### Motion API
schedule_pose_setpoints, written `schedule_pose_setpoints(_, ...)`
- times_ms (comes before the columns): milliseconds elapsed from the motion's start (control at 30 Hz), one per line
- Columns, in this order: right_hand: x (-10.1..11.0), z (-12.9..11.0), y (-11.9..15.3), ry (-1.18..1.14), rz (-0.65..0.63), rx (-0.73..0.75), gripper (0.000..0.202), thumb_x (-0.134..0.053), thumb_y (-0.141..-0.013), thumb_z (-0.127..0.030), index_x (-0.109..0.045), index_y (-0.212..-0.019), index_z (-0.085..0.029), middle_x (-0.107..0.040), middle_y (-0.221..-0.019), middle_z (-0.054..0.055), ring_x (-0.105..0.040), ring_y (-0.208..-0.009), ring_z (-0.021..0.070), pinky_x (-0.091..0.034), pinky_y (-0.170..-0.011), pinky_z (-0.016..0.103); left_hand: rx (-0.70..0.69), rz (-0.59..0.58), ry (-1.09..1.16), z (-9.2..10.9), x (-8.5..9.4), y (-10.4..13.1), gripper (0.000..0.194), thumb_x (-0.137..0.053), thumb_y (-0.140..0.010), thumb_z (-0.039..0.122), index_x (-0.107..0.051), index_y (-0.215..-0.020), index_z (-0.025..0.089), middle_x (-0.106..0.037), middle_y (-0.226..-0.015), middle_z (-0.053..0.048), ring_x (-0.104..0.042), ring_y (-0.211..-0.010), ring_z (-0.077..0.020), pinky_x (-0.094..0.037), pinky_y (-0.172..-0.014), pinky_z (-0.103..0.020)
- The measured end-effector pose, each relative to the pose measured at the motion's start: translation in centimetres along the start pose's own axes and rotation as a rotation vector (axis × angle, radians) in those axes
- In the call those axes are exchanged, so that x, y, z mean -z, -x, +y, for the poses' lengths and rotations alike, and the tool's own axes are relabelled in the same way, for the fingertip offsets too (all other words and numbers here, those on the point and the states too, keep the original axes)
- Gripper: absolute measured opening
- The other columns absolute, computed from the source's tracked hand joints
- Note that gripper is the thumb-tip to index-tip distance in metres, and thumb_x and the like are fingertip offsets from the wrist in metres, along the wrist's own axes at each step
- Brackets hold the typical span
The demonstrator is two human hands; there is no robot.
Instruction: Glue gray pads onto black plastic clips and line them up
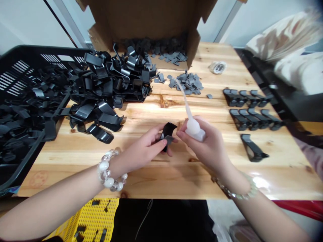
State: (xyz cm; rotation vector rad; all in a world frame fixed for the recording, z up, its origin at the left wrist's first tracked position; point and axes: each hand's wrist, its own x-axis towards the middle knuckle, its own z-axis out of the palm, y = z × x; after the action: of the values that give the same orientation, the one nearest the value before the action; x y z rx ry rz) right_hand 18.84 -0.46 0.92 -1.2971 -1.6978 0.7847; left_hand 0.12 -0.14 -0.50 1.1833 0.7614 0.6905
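Near the middle of the table, my left hand (151, 143) grips a curved black plastic clip (168, 130), with the thumb pressed on a small grey pad (169, 138) against it. My right hand (207, 141) is wrapped round a white squeeze bottle (193, 128), its long thin nozzle tilted up and pointing away from me, apart from the clip. Beyond the bottle lies a pile of small grey pads (190, 83). On the right, finished-looking rows of black clips (248, 119) stand side by side, and a single clip (252, 148) lies closer to me.
A heap of black clips (108, 80) spills beside a black crate (25, 50) at left. An open cardboard box (151, 20) with grey pads stands at the back. A tape roll (218, 67) lies back right. Below the table edge is a yellow perforated crate (98, 218).
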Motion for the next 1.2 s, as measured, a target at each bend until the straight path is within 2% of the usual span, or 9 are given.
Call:
schedule_pose_setpoints(100,-0.11,-0.16,-0.02,0.064,-0.023,0.049,0.008,-0.070,-0.077,-0.023,-0.065,-0.082,-0.019,-0.058,-0.085,0.003,-0.058,-0.079,0.0160,-0.047,-0.069,0.030,-0.011,-0.008,-0.010,0.03,0.05,-0.06,0.032,-0.048,-0.092,0.019,-0.045,-0.124,0.016,-0.064,-0.087,-0.002,-0.064,-0.079,-0.0132,-0.053,-0.080,-0.030)
schedule_pose_setpoints(267,-0.53,-0.29,0.17,0.131,-0.099,0.127,0.007,-0.072,-0.075,-0.018,-0.068,-0.080,-0.018,-0.055,-0.081,0.002,-0.056,-0.074,0.0127,-0.046,-0.066,0.027,0.010,0.057,-0.025,0.02,-0.01,-0.09,0.017,-0.053,-0.090,0.021,-0.053,-0.106,0.017,-0.063,-0.086,-0.001,-0.064,-0.083,-0.0155,-0.052,-0.079,-0.030)
schedule_pose_setpoints(433,-0.47,-0.17,0.15,0.085,0.032,0.068,0.008,-0.071,-0.076,-0.020,-0.065,-0.079,-0.017,-0.059,-0.088,0.003,-0.058,-0.084,0.0141,-0.047,-0.073,0.027,0.029,0.016,-0.049,0.30,-0.15,0.10,0.029,-0.049,-0.092,0.021,-0.049,-0.121,0.016,-0.063,-0.082,0.000,-0.064,-0.078,-0.0144,-0.051,-0.080,-0.031)
schedule_pose_setpoints(600,-0.39,-0.41,0.16,0.032,0.016,-0.032,0.007,-0.068,-0.079,-0.023,-0.064,-0.083,-0.019,-0.066,-0.084,0.001,-0.059,-0.077,0.0131,-0.045,-0.069,0.026,0.068,0.019,-0.128,0.16,-0.13,0.32,0.031,-0.047,-0.094,0.026,-0.049,-0.124,0.017,-0.064,-0.079,0.000,-0.065,-0.078,-0.0159,-0.049,-0.081,-0.032)
schedule_pose_setpoints(800,-0.50,-0.62,0.13,0.132,0.034,0.016,0.008,-0.069,-0.075,-0.016,-0.064,-0.082,-0.017,-0.064,-0.079,0.000,-0.057,-0.074,0.0120,-0.043,-0.066,0.024,0.060,0.004,-0.169,0.05,-0.09,0.25,0.024,-0.045,-0.096,0.027,-0.050,-0.118,0.019,-0.063,-0.078,0.001,-0.064,-0.080,-0.0151,-0.046,-0.083,-0.031)
schedule_pose_setpoints(1200,-0.73,-0.49,0.01,0.173,0.039,0.073,0.009,-0.066,-0.074,-0.012,-0.062,-0.078,-0.019,-0.065,-0.085,0.003,-0.060,-0.078,0.0160,-0.046,-0.070,0.029,0.022,0.000,-0.189,-0.22,-0.16,0.32,0.033,-0.044,-0.096,0.027,-0.047,-0.127,0.020,-0.064,-0.079,0.000,-0.064,-0.081,-0.0166,-0.046,-0.083,-0.034)
